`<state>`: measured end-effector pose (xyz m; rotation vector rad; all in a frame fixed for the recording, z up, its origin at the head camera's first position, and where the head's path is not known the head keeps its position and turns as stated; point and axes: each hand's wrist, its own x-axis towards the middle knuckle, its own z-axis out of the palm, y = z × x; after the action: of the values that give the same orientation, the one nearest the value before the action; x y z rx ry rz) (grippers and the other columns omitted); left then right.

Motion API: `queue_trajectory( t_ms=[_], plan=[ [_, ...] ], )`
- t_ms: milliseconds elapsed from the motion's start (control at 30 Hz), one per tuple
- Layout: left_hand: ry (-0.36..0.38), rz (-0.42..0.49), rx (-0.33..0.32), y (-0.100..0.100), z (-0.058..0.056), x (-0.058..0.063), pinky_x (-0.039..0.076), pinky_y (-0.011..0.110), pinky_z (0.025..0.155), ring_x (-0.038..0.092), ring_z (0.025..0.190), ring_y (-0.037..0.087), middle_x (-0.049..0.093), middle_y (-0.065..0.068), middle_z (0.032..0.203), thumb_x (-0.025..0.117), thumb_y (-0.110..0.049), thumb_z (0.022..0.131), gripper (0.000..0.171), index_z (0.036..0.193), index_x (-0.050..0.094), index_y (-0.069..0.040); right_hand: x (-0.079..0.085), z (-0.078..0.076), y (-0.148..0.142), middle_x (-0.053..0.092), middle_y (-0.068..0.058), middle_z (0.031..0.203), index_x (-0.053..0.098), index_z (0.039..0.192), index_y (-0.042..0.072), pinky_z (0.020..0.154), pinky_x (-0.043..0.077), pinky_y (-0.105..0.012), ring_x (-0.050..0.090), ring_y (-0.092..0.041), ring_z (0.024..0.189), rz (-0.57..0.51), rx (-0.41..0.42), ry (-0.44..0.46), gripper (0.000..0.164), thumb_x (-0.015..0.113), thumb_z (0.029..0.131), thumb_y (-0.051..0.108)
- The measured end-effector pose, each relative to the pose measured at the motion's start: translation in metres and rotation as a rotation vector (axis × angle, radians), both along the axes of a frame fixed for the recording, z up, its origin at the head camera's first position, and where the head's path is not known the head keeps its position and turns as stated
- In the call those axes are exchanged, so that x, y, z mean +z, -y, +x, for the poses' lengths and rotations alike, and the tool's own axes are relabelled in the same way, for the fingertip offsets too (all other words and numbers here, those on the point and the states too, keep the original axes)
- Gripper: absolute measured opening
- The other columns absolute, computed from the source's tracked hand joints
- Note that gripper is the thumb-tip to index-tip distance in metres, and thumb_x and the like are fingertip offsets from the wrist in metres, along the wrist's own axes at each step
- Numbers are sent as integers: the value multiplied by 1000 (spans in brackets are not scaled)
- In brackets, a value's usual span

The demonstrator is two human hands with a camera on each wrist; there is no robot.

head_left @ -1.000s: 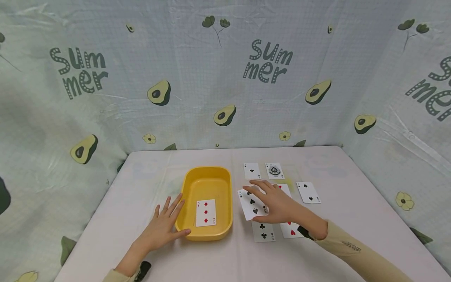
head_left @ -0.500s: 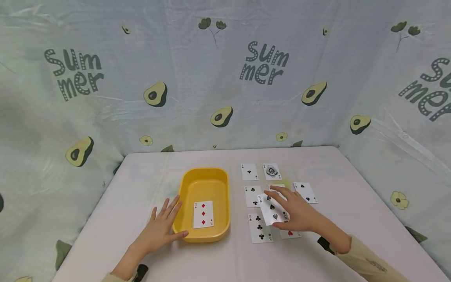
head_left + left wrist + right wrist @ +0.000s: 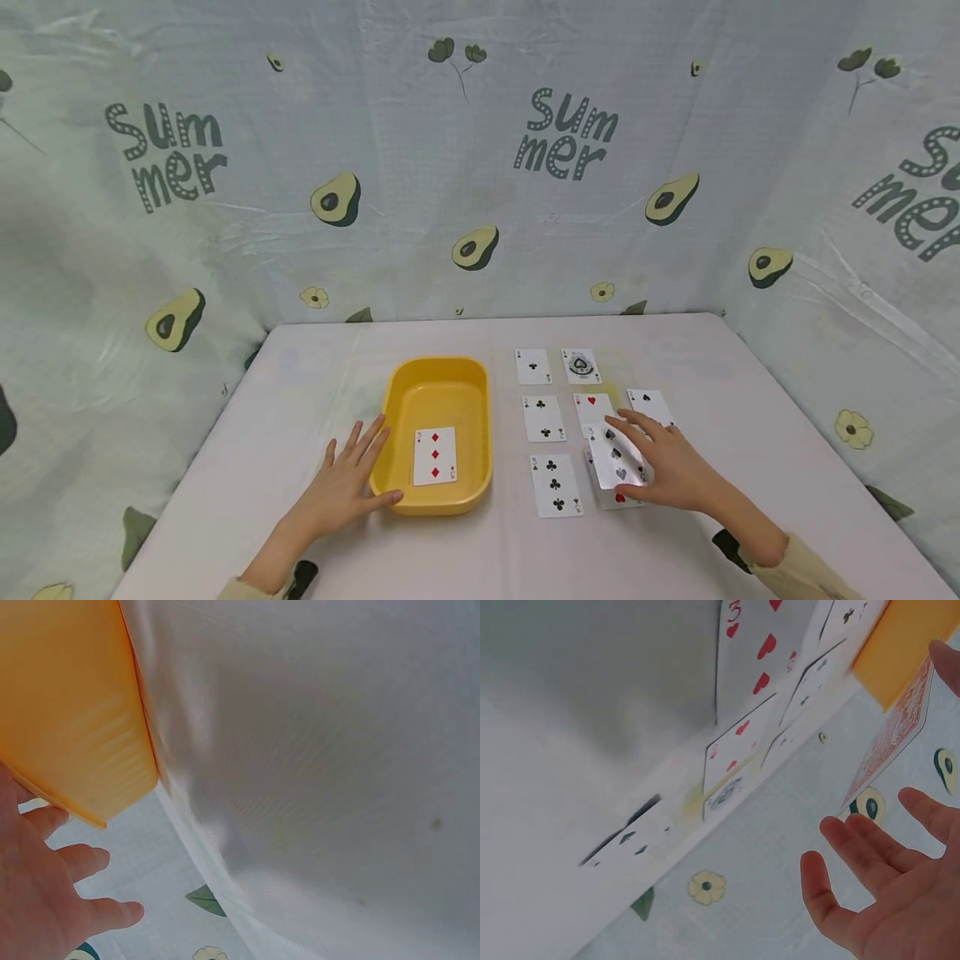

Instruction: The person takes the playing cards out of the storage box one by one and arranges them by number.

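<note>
My right hand (image 3: 671,467) pinches a three of spades playing card (image 3: 617,460) between thumb and fingertips, above the table and tilted. In the right wrist view that card's red patterned back (image 3: 900,731) shows. Below it lies the three of hearts (image 3: 761,652), mostly covered in the head view. Just behind is a two of hearts (image 3: 591,411). My left hand (image 3: 345,482) has its fingers spread against the left side of a yellow tray (image 3: 442,396), thumb at the near corner. A three of diamonds (image 3: 435,457) lies face up inside the tray.
Left of the held card lie the ace of clubs (image 3: 533,367), two of clubs (image 3: 543,419) and three of clubs (image 3: 556,486). The ace of spades (image 3: 581,367) is at the back, the two of spades (image 3: 649,404) farther right. A patterned cloth wall (image 3: 480,167) stands behind the table.
My right hand has carried the three of spades rightward, from over the clubs cards to over the three of hearts. The two and three of clubs are now uncovered. The left hand stays at the tray.
</note>
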<state>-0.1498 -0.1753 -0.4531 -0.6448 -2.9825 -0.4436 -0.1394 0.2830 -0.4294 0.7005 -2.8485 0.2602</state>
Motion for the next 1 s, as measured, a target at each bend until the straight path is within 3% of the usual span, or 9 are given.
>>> queue_trajectory(
  t_ms=[333,533,767,1000],
  plan=[
    [5,6,4,0,1,-1,15,66,99,16,135,39,13,4,151,53,-63,75,90,142,22,-12,-14,6,-20,44,-7,131,40,132,16,75,38,-39,54,-24,106,-4,-43,-39,89,77,57,47],
    [-2,10,-1,0,1,-1,15,67,98,16,135,40,14,5,151,53,-63,75,90,142,23,-12,-20,8,-34,43,-7,131,40,132,15,70,36,-35,53,-24,108,-10,-75,-11,89,76,59,50],
    [1,5,-2,0,0,0,15,67,98,16,135,40,14,5,151,53,-63,75,90,142,24,-11,-27,12,-48,41,-7,132,38,133,17,75,40,-47,52,-28,109,-47,-118,82,88,73,61,53],
    [-3,-5,3,-1,0,1,17,67,98,16,135,40,14,5,151,52,-64,75,90,142,24,-11,-34,13,-62,42,-8,128,39,132,15,74,42,-53,58,-31,96,-88,-115,106,87,74,61,52]
  ],
)
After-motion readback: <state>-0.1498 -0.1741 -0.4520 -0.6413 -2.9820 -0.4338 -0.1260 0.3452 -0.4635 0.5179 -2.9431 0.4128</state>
